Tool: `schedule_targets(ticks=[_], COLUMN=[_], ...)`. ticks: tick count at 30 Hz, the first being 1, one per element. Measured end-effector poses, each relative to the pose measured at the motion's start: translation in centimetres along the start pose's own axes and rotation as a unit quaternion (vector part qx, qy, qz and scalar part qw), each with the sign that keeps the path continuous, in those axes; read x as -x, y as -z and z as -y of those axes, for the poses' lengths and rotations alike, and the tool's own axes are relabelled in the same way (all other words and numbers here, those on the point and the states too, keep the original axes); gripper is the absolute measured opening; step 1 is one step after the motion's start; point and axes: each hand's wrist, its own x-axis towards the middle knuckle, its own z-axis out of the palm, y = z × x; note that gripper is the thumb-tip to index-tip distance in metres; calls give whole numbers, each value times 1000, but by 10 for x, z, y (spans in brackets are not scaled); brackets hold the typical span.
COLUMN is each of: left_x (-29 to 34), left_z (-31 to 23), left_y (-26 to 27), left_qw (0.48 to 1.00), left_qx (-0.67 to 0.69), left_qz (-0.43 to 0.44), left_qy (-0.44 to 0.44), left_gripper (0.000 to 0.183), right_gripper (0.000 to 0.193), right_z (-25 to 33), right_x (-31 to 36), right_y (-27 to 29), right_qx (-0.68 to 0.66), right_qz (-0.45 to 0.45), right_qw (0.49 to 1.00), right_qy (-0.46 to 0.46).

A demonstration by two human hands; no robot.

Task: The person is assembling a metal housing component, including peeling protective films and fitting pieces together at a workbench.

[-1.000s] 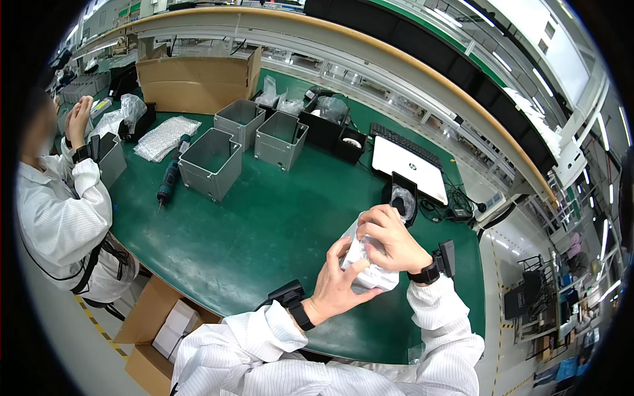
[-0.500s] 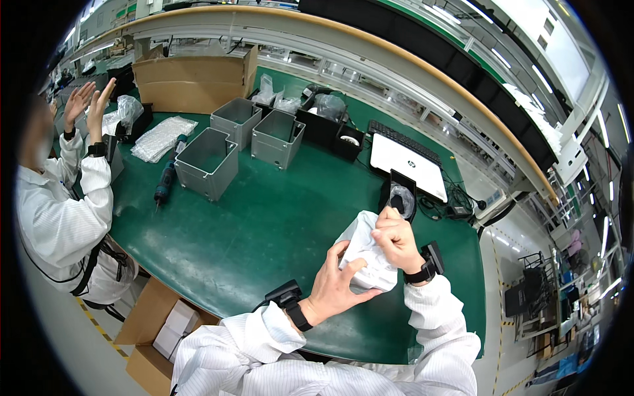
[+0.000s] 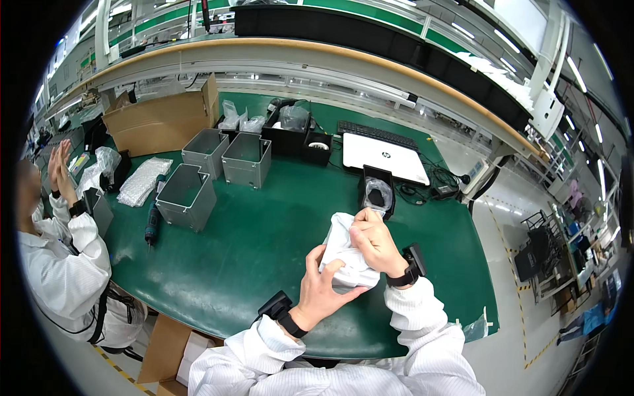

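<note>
A boxy white package point(image 3: 348, 254) with a crumpled, bag-like covering is held above the green table in front of me. My left hand point(image 3: 323, 286) grips its near left side, thumb and fingers spread around the lower part. On the far right side, my right hand point(image 3: 375, 243) is closed with its fingers bunched against the white covering. What lies inside the covering is hidden. Just beyond my right hand stands a small black bin point(image 3: 378, 192) lined with clear plastic and holding a dark item.
Grey open boxes point(image 3: 188, 198) stand left of centre beside a power screwdriver point(image 3: 152, 221) and bubble wrap point(image 3: 144, 181). A white laptop point(image 3: 384, 159) lies at the back right. At the left, a co-worker's hands point(image 3: 59, 171) are raised. A cardboard carton point(image 3: 162, 353) sits below the front edge.
The view has shifted, so the table things sit further left and the back rail lower. My hands keep their grip on the package. The co-worker's hands have come together.
</note>
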Motion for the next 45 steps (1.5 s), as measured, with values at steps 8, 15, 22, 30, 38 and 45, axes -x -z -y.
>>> schedule_targets(ticks=[8,15,22,30,38,45], left_x=[2,-46,-70,-57,-65,-76], left_z=[4,-22,-29,-28,-10,28], left_y=[2,23,19,33,58,94], left_qw=[1000,992,994,998,999,971], left_qx=[5,-92,-41,-56,-25,115], left_qz=[14,11,84,18,-4,-7], left_qy=[2,-87,-53,-31,37,208], left_gripper=[75,46,23,17,22,18], right_gripper=[59,61,67,60,48,35], right_z=[-6,-19,-15,-10,-20,-12], right_x=[8,9,10,10,10,9], right_y=[1,-2,-5,-12,1,15], right_qx=[-211,-254,-212,-173,-106,-61], right_qz=[-83,-106,-181,-228,-126,-37], right_qw=[974,961,958,954,986,997], right_qy=[-15,-12,-60,-85,-1,39])
